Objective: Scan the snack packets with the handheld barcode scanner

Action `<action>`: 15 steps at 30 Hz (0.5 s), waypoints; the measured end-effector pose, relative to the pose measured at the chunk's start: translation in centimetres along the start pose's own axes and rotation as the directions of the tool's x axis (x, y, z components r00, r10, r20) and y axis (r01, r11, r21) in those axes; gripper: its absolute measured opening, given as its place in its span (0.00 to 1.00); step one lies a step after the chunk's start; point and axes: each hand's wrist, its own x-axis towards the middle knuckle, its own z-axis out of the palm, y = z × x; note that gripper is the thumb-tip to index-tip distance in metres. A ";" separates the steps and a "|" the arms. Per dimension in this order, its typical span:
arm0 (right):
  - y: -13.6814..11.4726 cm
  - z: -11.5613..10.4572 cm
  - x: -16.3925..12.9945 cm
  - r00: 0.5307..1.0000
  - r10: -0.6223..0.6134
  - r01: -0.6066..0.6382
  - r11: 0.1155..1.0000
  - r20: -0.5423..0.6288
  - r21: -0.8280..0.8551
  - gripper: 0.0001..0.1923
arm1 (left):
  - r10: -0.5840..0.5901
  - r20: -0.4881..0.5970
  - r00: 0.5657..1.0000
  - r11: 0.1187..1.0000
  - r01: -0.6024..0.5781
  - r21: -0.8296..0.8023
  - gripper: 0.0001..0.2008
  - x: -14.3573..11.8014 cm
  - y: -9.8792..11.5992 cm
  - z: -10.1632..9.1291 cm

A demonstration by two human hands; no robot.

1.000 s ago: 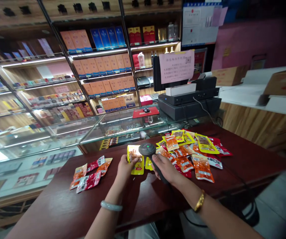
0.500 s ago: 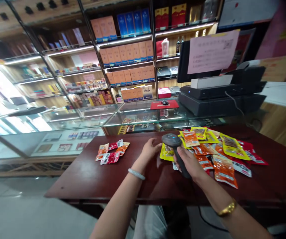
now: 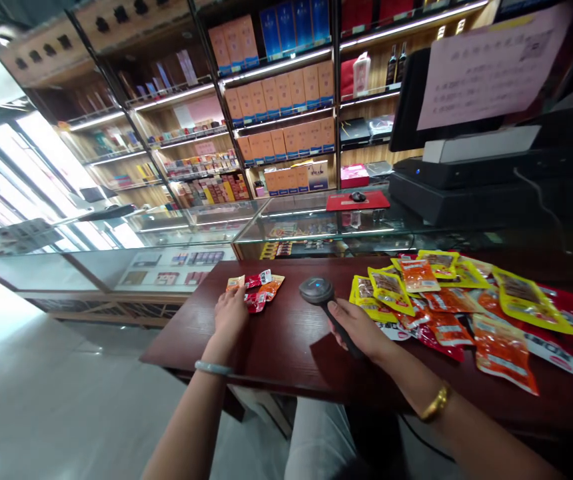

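Observation:
My right hand [image 3: 357, 328] is closed around the handle of a black barcode scanner [image 3: 316, 291], whose head with a blue light hovers over the dark red wooden table [image 3: 286, 347]. My left hand [image 3: 229, 315] lies flat on the table, fingertips touching the near left edge of a small pile of red and orange snack packets [image 3: 256, 291]. A large heap of yellow, orange and red snack packets [image 3: 461, 307] spreads to the right of the scanner. Nothing is held in my left hand.
Behind the table runs a glass display counter [image 3: 206, 230] with a red mouse pad and mouse [image 3: 357, 199]. A black cash register with a screen and pink notice [image 3: 486, 140] stands at the back right. Shelves of boxed goods [image 3: 276, 100] fill the wall.
My left hand let go of the yellow packet it held before the scanner and moved left to the small pile. The view swung left; the scanner stays in my right hand.

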 end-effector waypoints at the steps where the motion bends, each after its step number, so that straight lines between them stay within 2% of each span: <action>1: 0.1 0.5 0.1 1.000 -0.005 0.005 1.000 0.014 -0.015 0.35 | 0.013 0.049 0.999 0.999 -0.015 0.037 0.27 0.4 -0.6 -0.2; 5: 0.7 1.7 0.3 0.998 -0.023 0.028 0.996 0.061 -0.081 0.33 | 0.030 0.224 0.974 0.989 -0.062 0.134 0.32 1.8 -1.7 -1.1; 7: 1.0 1.9 0.1 0.996 -0.032 0.041 0.993 0.081 -0.108 0.33 | 0.019 0.227 0.974 0.986 -0.055 0.156 0.36 1.9 -1.6 -1.3; 9: 1.3 1.8 0.0 0.995 -0.042 0.053 0.991 0.087 -0.125 0.32 | 0.020 0.185 0.983 0.991 -0.044 0.129 0.38 1.6 -1.1 -1.1; 12: 1.5 1.5 -0.3 0.997 -0.043 0.052 0.990 0.071 -0.134 0.32 | -0.003 0.123 0.992 0.994 0.017 -0.109 0.32 0.7 0.4 -0.4; 15: 1.3 1.3 -0.4 0.998 -0.052 0.056 0.994 0.044 -0.093 0.32 | 0.011 0.123 0.992 0.899 0.043 -0.435 0.24 -0.3 2.8 0.5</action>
